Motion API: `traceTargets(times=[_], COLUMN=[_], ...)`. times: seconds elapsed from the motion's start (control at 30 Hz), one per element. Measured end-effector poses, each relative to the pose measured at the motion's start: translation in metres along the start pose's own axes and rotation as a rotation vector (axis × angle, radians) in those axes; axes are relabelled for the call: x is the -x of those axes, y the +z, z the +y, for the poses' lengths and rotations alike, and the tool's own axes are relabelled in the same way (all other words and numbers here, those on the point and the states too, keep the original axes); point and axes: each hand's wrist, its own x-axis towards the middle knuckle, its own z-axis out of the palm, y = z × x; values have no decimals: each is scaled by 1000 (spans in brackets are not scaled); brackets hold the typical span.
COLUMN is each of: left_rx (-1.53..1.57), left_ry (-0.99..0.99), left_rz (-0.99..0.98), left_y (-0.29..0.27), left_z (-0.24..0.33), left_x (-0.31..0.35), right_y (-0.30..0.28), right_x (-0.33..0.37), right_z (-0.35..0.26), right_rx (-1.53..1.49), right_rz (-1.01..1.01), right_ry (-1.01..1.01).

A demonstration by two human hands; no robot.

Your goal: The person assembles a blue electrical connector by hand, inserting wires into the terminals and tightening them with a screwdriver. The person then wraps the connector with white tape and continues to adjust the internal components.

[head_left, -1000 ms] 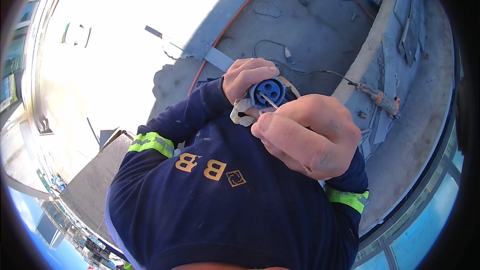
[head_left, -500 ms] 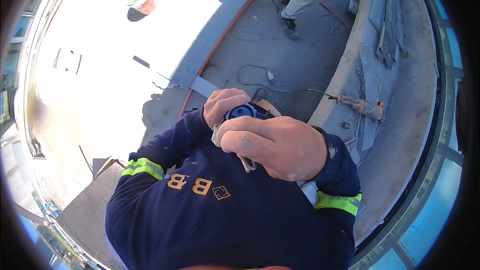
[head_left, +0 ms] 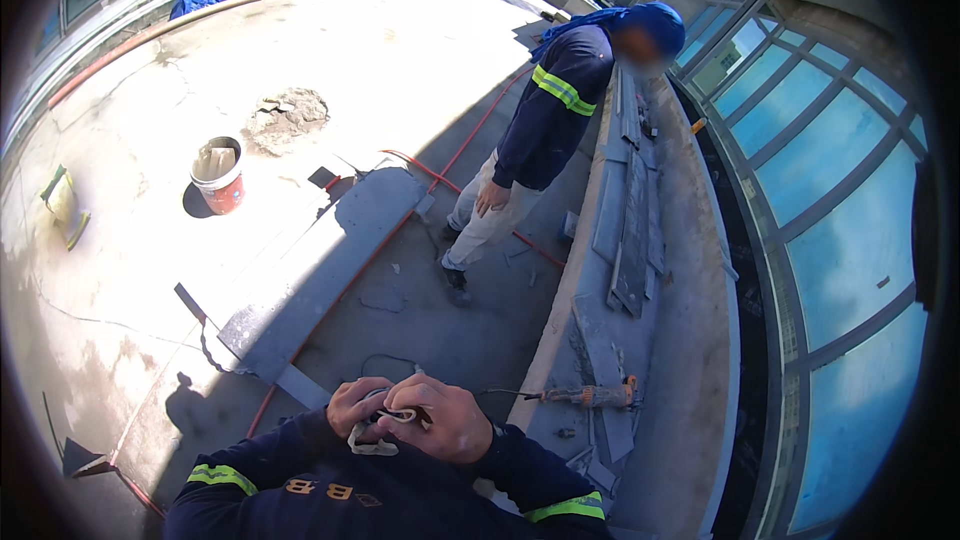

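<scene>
My left hand [head_left: 358,405] and my right hand [head_left: 440,418] are close together in front of my chest, both with fingers curled. A pale, looped cord [head_left: 403,414] shows between them, and a loose whitish end [head_left: 372,443] hangs below. The round blue power connector seen earlier in my left hand is now mostly hidden by the fingers. My right fingers pinch the pale cord. Right of my hands, an orange and grey power tool [head_left: 590,395] lies on the ledge, its dark lead running toward me.
A person [head_left: 560,110] in dark blue stands ahead, bending over the ledge. Grey stone slabs [head_left: 630,255] lie along it. A red and white bucket [head_left: 218,180] stands on the sunlit floor at left. An orange hose [head_left: 340,295] runs beside a long grey slab [head_left: 330,270].
The view has lifted, bringing the other person's upper body and the glass wall into sight. My hands have turned, so the connector's blue face no longer shows.
</scene>
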Motion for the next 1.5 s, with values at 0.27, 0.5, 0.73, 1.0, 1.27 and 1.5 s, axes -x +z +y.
traceTargets(times=[0.27,0.5,0.73,1.0,1.27,1.5], left_rx=[-2,-23,-78,-142,-532,-722], left_ry=[41,-8,10,-107,-314,-348], left_rz=[31,19,92,121,254,417], left_y=[-11,-13,-24,-26,-28,-9], left_z=[-2,3,9,25,52,62], left_x=[0,-2,-3,24,60,51], right_y=[-27,-15,-18,-12,11,8], right_x=[-24,-18,-37,-54,-107,-120], right_z=[-21,-23,-24,-32,-26,-4], right_rx=[271,437,455,668,441,360], right_rz=[1,18,-104,-295,-486,-696], right_ry=[-370,-318,-359,-501,-906,-1030])
